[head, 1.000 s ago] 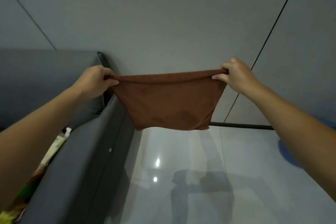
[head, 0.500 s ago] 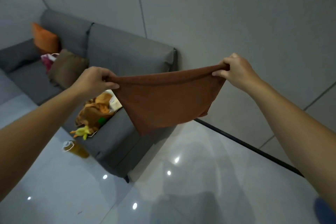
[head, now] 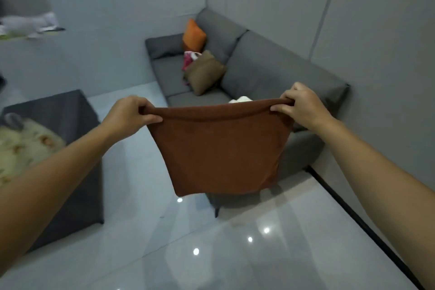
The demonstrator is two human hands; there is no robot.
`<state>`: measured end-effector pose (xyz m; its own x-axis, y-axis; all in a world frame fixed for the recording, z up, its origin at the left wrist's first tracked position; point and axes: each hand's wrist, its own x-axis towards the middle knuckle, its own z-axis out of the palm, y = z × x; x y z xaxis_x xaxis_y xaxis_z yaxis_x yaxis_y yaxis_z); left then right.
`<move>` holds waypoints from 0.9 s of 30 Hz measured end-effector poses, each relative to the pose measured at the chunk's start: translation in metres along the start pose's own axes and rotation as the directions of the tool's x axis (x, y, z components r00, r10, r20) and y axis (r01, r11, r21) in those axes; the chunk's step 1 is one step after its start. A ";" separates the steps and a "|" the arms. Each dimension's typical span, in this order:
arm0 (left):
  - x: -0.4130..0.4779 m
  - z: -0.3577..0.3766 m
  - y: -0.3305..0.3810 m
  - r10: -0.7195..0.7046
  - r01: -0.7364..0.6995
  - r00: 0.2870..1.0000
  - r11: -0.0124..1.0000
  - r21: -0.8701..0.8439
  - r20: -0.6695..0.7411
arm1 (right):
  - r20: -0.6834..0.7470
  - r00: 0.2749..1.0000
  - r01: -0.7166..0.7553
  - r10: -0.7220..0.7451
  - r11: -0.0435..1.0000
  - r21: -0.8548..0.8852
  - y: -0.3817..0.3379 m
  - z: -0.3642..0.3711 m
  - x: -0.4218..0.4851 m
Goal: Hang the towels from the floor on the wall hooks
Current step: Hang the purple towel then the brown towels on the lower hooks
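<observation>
Brown towel (head: 221, 153) held spread above the floor (head: 235, 254).
Its top corners are pinched by the left hand (head: 128, 114) and right hand (head: 300, 107), likely stretched flat for hooking; no hooks are seen.

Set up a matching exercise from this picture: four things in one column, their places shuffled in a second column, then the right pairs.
Things
1. brown towel
2. orange cushion
3. brown cushion
4. grey sofa

Places
A. in the sofa's far corner, against the backrest
B. along the wall on the right
C. held up in the air, top edge gripped by the left hand and the right hand
D. on the sofa seat, nearer than the other cushion

Pairs: 1-C, 2-A, 3-D, 4-B
</observation>
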<state>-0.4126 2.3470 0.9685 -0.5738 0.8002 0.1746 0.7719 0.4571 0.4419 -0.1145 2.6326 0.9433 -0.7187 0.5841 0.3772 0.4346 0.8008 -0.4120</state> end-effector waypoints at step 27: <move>-0.504 -0.147 -0.013 -0.909 0.760 0.251 0.399 -0.513 -0.334 | 0.303 0.565 0.412 -0.767 0.581 0.702 -0.377 0.109 -0.041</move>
<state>-0.1733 1.8810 1.0041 -0.9368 -0.3440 -0.0639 -0.2690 0.5915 0.7601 -0.3083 2.2920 0.9927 -0.9042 -0.3243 0.2778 -0.4246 0.6126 -0.6667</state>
